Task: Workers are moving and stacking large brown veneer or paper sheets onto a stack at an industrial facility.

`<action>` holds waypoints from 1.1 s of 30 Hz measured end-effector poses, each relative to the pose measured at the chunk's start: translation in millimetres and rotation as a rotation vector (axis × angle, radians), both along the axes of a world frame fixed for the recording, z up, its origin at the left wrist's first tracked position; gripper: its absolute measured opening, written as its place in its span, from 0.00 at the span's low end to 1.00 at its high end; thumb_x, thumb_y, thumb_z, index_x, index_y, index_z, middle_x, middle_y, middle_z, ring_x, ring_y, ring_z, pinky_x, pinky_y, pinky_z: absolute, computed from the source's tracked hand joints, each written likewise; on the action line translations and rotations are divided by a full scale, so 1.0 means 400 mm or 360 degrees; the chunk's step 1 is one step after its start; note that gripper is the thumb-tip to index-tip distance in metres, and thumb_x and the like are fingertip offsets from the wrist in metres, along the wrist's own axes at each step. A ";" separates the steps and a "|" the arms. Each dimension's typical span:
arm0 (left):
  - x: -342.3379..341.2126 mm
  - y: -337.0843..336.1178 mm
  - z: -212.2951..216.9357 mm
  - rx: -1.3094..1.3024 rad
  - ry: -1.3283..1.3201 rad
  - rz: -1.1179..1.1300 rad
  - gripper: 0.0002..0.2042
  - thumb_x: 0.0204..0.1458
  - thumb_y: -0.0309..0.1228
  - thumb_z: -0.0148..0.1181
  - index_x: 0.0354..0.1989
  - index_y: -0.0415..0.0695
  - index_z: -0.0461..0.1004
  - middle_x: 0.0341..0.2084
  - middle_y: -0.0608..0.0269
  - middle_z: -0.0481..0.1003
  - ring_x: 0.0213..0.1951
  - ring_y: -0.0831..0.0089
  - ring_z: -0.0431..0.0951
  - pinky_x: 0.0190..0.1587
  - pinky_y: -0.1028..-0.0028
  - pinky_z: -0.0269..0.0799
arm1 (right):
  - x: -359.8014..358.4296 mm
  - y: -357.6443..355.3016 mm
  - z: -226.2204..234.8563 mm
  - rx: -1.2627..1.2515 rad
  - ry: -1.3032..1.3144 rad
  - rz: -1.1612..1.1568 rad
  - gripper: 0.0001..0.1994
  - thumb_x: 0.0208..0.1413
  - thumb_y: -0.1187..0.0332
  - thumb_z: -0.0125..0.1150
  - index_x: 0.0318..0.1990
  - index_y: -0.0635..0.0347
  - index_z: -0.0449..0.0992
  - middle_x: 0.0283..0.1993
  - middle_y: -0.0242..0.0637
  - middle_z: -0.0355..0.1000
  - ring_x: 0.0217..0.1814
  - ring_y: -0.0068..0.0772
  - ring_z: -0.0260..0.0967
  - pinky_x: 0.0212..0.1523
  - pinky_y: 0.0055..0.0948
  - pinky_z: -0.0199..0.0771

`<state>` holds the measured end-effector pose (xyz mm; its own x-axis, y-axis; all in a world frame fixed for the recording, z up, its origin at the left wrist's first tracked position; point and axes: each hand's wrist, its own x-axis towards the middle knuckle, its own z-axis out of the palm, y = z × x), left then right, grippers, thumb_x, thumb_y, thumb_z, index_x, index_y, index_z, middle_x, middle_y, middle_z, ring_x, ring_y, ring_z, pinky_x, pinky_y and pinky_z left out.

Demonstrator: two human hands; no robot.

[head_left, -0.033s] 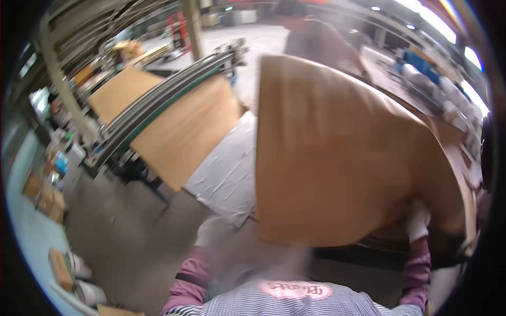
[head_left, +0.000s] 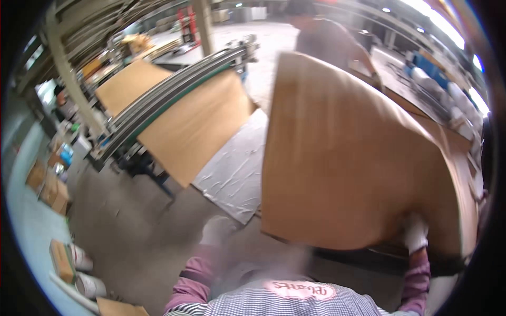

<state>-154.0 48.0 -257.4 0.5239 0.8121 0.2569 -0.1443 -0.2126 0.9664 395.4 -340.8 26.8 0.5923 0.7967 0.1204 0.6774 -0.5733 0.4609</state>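
Note:
A large thin brown sheet (head_left: pixel 348 158), like wood veneer, stands raised and curved in front of me. My right hand (head_left: pixel 415 233), in a pale glove, grips it near its lower right part, where the sheet bends around the fingers. Apart from the sheet, to its left, is my left hand (head_left: pixel 219 230), also gloved; its fingers are smeared by motion. Beyond the sheet's upper edge a co-worker (head_left: pixel 334 45) stands with an arm reaching down to the sheet's far side.
At the left, a long roller machine (head_left: pixel 174 87) has a tan sheet (head_left: pixel 197 126) passing under it. A wrinkled grey-white surface (head_left: pixel 232 168) lies between machine and brown sheet. Cardboard boxes (head_left: pixel 52 194) and white buckets (head_left: pixel 89 285) line the left wall. Further sheets (head_left: pixel 448 134) lie at the right.
The whole view has shifted slightly, so the surroundings sit further right. The brown sheet's upper left corner leans more to the right. My right hand keeps its hold.

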 end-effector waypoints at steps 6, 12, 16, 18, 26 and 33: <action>-0.125 0.069 0.015 -0.2350 -0.0435 0.1189 0.09 0.59 0.27 0.42 0.26 0.43 0.65 0.11 0.69 0.56 0.10 0.72 0.55 0.14 0.68 0.60 | -0.419 0.221 0.191 0.0641 0.2210 0.0081 0.37 0.25 0.68 0.77 0.52 0.69 0.73 0.44 0.31 0.69 0.47 0.28 0.67 0.46 0.27 0.67; -0.369 0.330 -0.314 -0.1835 0.0639 0.1384 0.25 0.50 0.33 0.59 0.54 0.32 0.63 0.34 0.51 0.71 0.32 0.61 0.73 0.34 0.59 0.72 | -0.727 0.686 -0.024 0.0626 0.1272 0.0347 0.31 0.37 0.75 0.59 0.56 0.65 0.70 0.60 0.47 0.66 0.62 0.44 0.64 0.59 0.37 0.65; -0.377 0.608 -0.403 -0.1554 0.0972 0.1411 0.50 0.39 0.40 0.72 0.66 0.27 0.48 0.61 0.34 0.59 0.61 0.50 0.63 0.61 0.64 0.60 | -0.840 0.837 -0.172 0.0420 0.0758 0.0347 0.23 0.39 0.78 0.56 0.49 0.69 0.74 0.57 0.53 0.68 0.60 0.51 0.65 0.60 0.36 0.64; -0.486 0.730 -0.499 -0.1406 0.1136 0.1606 0.51 0.39 0.41 0.73 0.66 0.27 0.47 0.62 0.35 0.58 0.62 0.50 0.62 0.63 0.66 0.59 | -0.936 0.974 -0.206 0.0389 0.0856 0.0660 0.19 0.55 0.74 0.60 0.55 0.66 0.72 0.54 0.51 0.71 0.55 0.46 0.70 0.56 0.34 0.69; -0.419 1.075 -0.327 -0.1426 0.0648 0.0675 0.21 0.48 0.41 0.68 0.38 0.32 0.80 0.37 0.61 0.79 0.41 0.75 0.75 0.46 0.71 0.70 | -1.098 1.087 -0.398 0.0302 0.1910 -0.0370 0.20 0.44 0.77 0.57 0.49 0.68 0.74 0.52 0.49 0.72 0.55 0.38 0.70 0.55 0.31 0.68; -0.298 0.890 -0.009 -0.1179 0.0302 0.0606 0.15 0.53 0.46 0.64 0.32 0.46 0.80 0.20 0.76 0.68 0.21 0.86 0.64 0.21 0.82 0.57 | -0.920 1.216 -0.719 0.0625 0.2859 -0.1691 0.37 0.58 0.50 0.52 0.67 0.70 0.52 0.70 0.50 0.52 0.69 0.41 0.56 0.64 0.34 0.60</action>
